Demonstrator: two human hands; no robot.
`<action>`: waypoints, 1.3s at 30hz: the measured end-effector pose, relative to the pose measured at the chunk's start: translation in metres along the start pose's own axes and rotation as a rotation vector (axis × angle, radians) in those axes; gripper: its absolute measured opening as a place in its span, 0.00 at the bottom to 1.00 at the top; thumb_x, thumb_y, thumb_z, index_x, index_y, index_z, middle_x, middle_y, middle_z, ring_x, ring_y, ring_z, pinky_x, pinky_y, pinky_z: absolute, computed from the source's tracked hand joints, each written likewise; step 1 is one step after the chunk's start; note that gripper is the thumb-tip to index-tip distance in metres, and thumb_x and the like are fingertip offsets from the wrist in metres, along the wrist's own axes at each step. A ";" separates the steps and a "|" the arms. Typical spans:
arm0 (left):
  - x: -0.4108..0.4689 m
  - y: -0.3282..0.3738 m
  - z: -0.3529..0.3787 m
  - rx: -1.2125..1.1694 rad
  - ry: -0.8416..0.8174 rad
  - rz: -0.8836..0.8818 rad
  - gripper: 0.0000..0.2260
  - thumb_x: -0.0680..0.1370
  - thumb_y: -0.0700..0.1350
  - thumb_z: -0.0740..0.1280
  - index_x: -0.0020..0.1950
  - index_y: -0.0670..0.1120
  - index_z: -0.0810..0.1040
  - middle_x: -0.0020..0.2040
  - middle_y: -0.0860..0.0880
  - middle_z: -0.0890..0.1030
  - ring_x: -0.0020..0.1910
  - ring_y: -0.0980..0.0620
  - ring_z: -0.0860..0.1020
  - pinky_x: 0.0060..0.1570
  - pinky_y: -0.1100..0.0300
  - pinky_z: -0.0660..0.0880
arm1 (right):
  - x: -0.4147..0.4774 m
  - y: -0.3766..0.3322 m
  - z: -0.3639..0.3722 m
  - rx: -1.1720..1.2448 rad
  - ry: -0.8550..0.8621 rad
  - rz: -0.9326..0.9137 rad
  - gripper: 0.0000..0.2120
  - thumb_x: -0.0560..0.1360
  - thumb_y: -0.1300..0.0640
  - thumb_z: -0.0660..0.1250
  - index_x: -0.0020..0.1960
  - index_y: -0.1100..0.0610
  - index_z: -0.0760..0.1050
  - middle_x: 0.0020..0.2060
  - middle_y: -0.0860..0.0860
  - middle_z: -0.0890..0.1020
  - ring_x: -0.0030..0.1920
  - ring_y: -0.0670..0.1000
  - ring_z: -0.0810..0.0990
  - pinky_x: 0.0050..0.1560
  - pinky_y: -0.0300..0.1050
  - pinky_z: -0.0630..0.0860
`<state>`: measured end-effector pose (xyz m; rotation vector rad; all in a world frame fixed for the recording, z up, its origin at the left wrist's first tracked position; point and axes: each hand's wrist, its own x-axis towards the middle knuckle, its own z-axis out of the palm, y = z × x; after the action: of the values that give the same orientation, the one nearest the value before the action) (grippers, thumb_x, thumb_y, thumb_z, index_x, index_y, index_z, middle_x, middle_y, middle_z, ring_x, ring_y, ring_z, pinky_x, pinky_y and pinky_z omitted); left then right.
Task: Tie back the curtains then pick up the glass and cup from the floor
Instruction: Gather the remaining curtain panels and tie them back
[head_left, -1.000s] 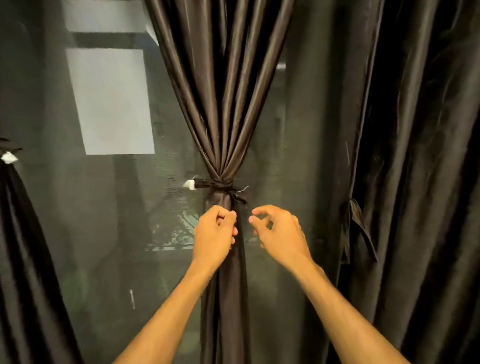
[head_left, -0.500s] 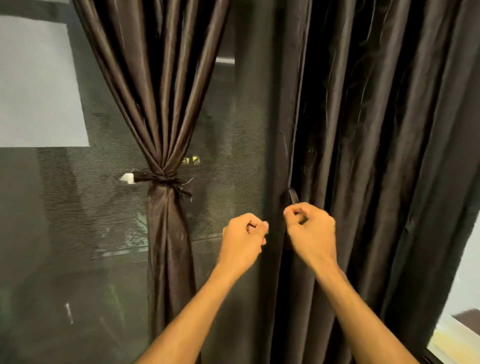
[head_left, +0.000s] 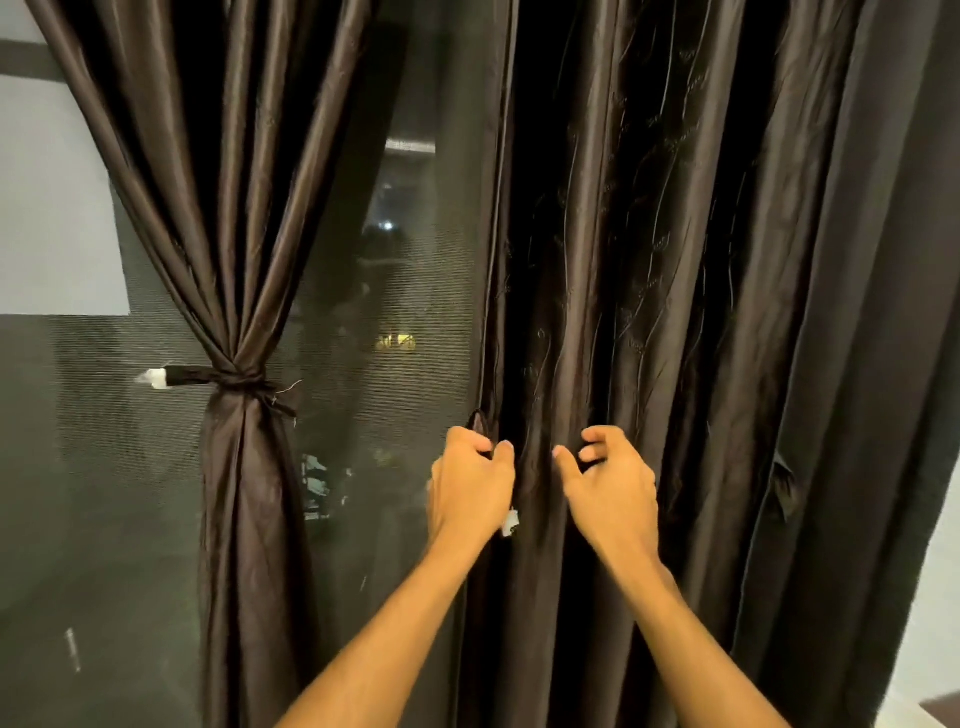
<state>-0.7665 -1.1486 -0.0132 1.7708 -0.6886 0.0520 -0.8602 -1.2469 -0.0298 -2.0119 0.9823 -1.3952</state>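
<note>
A dark brown satin curtain (head_left: 244, 208) on the left is gathered and bound by its tie-back (head_left: 228, 375), which runs to a white wall hook (head_left: 156, 378). To its right a second dark curtain (head_left: 649, 260) hangs loose in long folds. My left hand (head_left: 470, 488) grips that curtain's left edge together with a dark tie-back strap (head_left: 478, 423); a small white tag shows below the hand. My right hand (head_left: 610, 483) rests against the folds with curled, parted fingers and holds nothing. No glass, cup or floor shows.
Behind the curtains is a dark mesh-screened window (head_left: 384, 312) with night lights outside. A pale panel (head_left: 52, 208) shows at the far left. A strip of light wall (head_left: 930, 597) appears at the lower right. A second strap (head_left: 784, 483) hangs on the loose curtain's right side.
The view has swung right from the tied curtain to the loose one. Both hands left the tied curtain; my left hand took hold of the loose curtain's edge and strap, my right hand opened.
</note>
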 end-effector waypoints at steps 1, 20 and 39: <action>0.003 -0.002 0.000 0.030 0.032 -0.019 0.08 0.76 0.56 0.63 0.47 0.52 0.70 0.43 0.53 0.78 0.46 0.50 0.76 0.43 0.54 0.70 | 0.003 0.001 0.001 0.007 -0.021 -0.013 0.16 0.74 0.44 0.70 0.59 0.48 0.73 0.45 0.42 0.79 0.40 0.42 0.79 0.45 0.45 0.76; 0.049 -0.008 0.028 0.347 0.297 -0.021 0.14 0.75 0.60 0.64 0.51 0.52 0.73 0.44 0.53 0.81 0.48 0.47 0.79 0.43 0.54 0.69 | 0.031 0.006 0.028 -0.013 -0.110 -0.082 0.21 0.80 0.52 0.63 0.72 0.52 0.69 0.56 0.52 0.83 0.56 0.53 0.82 0.57 0.48 0.77; 0.065 0.002 0.034 0.167 0.233 0.017 0.03 0.70 0.47 0.64 0.39 0.51 0.70 0.35 0.53 0.77 0.35 0.53 0.73 0.33 0.55 0.65 | 0.045 -0.014 0.062 -0.096 -0.258 -0.200 0.22 0.80 0.61 0.57 0.75 0.55 0.65 0.51 0.59 0.83 0.54 0.61 0.81 0.50 0.51 0.76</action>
<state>-0.7242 -1.2067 0.0017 1.8816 -0.5418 0.3307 -0.7888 -1.2739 -0.0156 -2.3450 0.7644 -1.1645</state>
